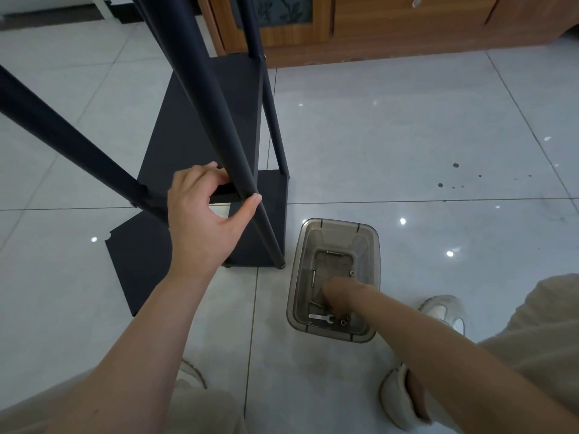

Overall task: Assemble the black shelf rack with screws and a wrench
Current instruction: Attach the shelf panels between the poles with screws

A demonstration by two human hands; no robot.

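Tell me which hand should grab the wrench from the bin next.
Right. The right hand is down inside the clear bin, fingers next to the wrench and screws. The left hand grips a black rack pole, likely steadying the rack, so it is better kept there.

The floor (407,120) is of glossy pale grey tiles with thin dark joints, and small bright reflections of light lie on it. A few dark spots (456,165) mark the tiles at the right. A wooden cabinet (376,26) stands at the far side. A smoky clear plastic bin (295,277) stands on the floor, near a pale shoe (445,311).
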